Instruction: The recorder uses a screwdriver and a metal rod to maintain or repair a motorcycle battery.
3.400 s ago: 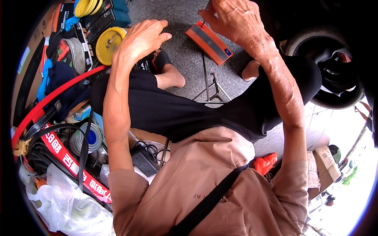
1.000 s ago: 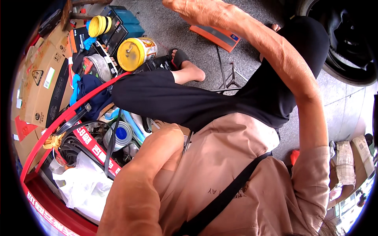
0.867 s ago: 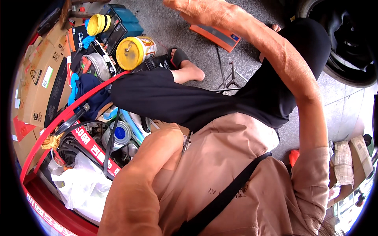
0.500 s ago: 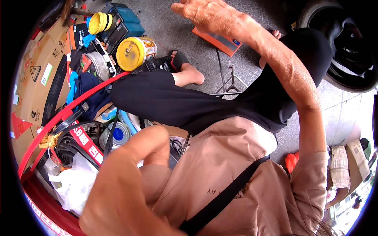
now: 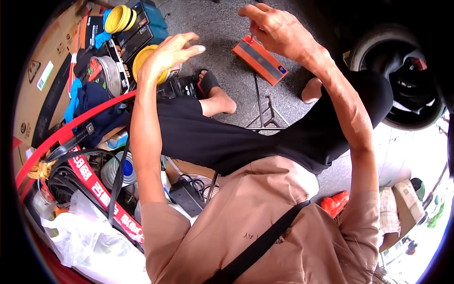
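My left hand [image 5: 170,54] is raised above the yellow bucket [image 5: 144,61], thumb and fingers apart with nothing in them. To its right, my right hand [image 5: 281,33] is held over the floor with the fingers bent and closed. A small red piece [image 5: 254,27] with a thin, shiny lower end shows at its fingertips; its kind cannot be made out. Below that hand, a flat orange and grey box [image 5: 265,61] lies on the grey floor, and from this view the red piece's end overlaps the box's far edge. Whether they touch is unclear.
Thin metal legs [image 5: 267,113] stand between my knees. On the left are a red rail [image 5: 78,120], cardboard boxes [image 5: 42,80], a teal case [image 5: 151,23], black straps and a white plastic bag [image 5: 90,236]. A tyre [image 5: 378,52] lies at the far right.
My left hand has swung from the lower left, beside my body, up and forward over the bucket. My right hand has shifted slightly right and down, and the small red piece shows now.
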The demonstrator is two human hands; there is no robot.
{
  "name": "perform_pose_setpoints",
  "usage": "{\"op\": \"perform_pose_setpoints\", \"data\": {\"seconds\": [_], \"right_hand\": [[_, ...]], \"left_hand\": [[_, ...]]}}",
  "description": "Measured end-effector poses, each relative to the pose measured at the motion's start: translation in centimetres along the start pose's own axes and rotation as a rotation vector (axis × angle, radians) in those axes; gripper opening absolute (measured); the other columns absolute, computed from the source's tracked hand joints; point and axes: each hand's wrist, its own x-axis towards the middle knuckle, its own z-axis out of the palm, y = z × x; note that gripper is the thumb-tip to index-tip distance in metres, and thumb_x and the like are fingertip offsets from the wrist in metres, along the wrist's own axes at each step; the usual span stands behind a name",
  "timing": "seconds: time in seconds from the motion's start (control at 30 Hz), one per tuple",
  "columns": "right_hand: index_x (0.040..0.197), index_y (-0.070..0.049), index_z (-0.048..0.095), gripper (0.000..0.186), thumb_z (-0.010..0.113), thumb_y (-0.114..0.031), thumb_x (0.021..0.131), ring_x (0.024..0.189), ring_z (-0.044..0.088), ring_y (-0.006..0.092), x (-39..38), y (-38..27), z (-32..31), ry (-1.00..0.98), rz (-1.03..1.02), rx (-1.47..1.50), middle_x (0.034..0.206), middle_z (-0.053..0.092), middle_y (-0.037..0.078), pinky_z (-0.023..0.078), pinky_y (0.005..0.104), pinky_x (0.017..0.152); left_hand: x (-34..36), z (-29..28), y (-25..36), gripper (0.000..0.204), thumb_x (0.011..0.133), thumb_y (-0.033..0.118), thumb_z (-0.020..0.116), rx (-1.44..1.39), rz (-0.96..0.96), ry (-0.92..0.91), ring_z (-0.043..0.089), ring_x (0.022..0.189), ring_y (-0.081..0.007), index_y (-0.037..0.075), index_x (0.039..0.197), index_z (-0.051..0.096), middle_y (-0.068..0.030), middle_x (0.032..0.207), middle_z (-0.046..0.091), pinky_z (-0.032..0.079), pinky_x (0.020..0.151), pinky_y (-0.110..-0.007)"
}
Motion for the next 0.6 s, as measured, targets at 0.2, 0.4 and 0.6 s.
{"op": "perform_pose_setpoints", "data": {"seconds": [0.2, 0.4, 0.6], "right_hand": [[0.12, -0.009, 0.057, 0.031, 0.063, -0.008, 0.09, 0.081, 0.069, 0.0271, -1.1, 0.3, 1.9, 0.024, 0.053, -0.087, 0.095, 0.062, 0.008, 0.058, 0.0358, 0.069], [0.122, -0.007, 0.056, 0.033, 0.063, -0.01, 0.091, 0.085, 0.07, 0.0266, -2.0, 0.7, 1.5, 0.031, 0.047, -0.059, 0.097, 0.063, 0.008, 0.059, 0.0368, 0.072], [0.112, -0.004, 0.062, 0.034, 0.076, -0.008, 0.082, 0.088, 0.072, 0.0223, -2.7, -1.1, -2.0, 0.235, 0.182, 0.159, 0.096, 0.069, 0.009, 0.059, 0.0306, 0.075]], "left_hand": [[-0.8, 2.6, -1.3, 0.021, 0.085, 0.006, 0.064, 0.466, 0.354, 0.225, 0.066, 0.088, -0.041, -0.002, 0.105, 0.064, -0.0253, 0.087, 0.066, 0.05, 0.075, -0.047], [0.2, 2.7, 1.1, 0.016, 0.087, 0.009, 0.064, 0.418, 0.338, 0.195, 0.062, 0.078, -0.045, -0.005, 0.081, 0.061, -0.0255, 0.072, 0.061, 0.047, 0.071, -0.051], [0.2, 2.9, 0.7, 0.027, 0.092, 0.024, 0.063, 0.386, 0.275, 0.162, 0.06, 0.077, -0.0442, -0.003, 0.094, 0.064, -0.0256, 0.071, 0.059, 0.047, 0.069, -0.048]]}}
